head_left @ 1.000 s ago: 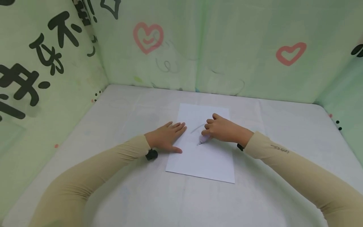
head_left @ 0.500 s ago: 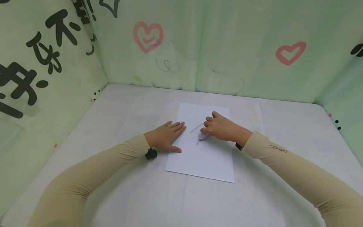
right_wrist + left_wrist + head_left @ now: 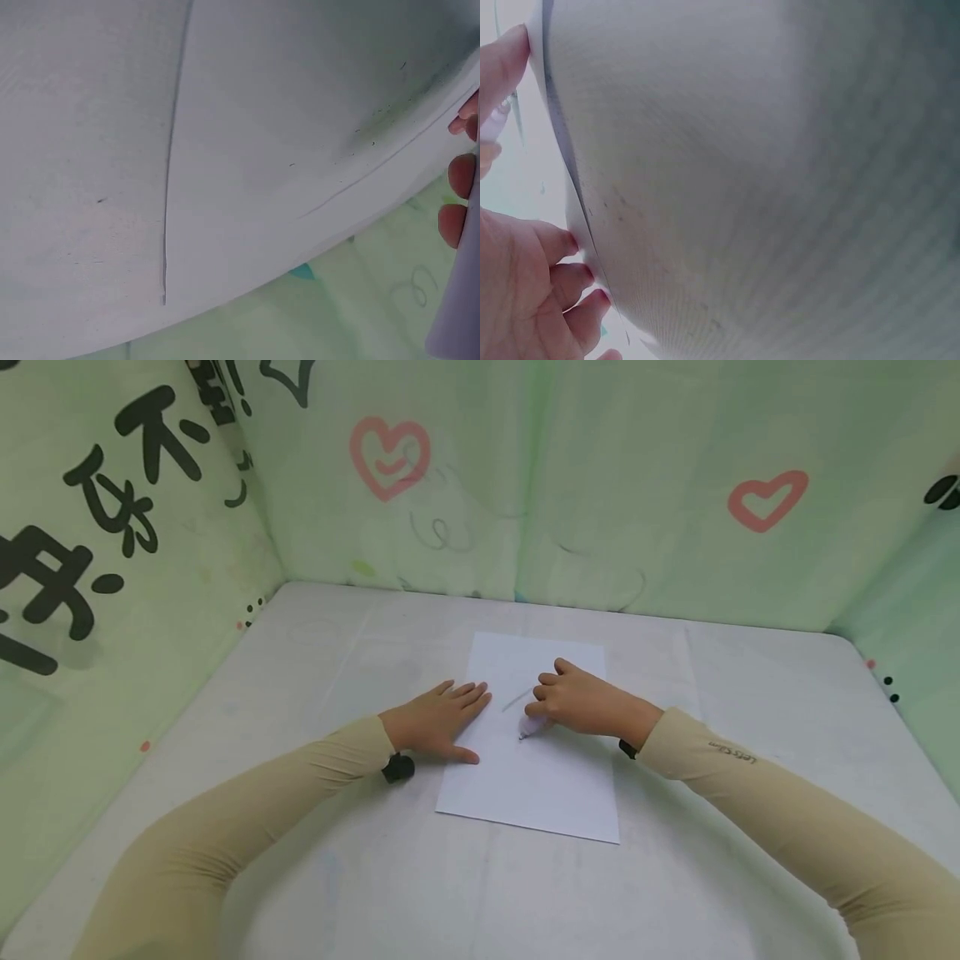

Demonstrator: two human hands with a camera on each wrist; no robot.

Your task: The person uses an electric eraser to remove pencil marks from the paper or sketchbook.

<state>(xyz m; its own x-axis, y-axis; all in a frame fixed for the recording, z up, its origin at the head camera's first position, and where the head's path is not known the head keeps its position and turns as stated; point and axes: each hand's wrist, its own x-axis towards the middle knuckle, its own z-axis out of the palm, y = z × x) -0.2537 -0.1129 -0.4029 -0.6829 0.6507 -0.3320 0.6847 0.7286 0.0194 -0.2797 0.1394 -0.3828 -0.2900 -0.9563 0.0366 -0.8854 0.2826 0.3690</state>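
Pinching a pale lilac pen in the curled fingers of the right hand, tip touching the white sheet of paper just below a short grey stroke. Pressing the left hand flat, fingers straight and holding nothing, on the sheet's left edge. Lying in the middle of the white table, the sheet, with green printed cloth walls standing around.
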